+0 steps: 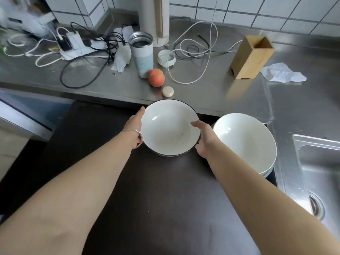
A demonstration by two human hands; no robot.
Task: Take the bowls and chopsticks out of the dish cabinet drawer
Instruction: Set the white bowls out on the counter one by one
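Two hands hold a black-rimmed white bowl (170,127) over the dark countertop (156,190): left hand (135,124) cups its left rim, right hand (204,137) grips the right rim, thumb inside. Just beside it, to the right, sits a stack of white bowls (246,142) near the steel sink (320,173).

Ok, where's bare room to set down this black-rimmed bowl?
The black-rimmed white bowl is gripped by left hand and right hand. Free patches: steel counter between orange peach and bamboo box, and the dark surface beneath the forearms. Crowded: the cable tangle at back left.
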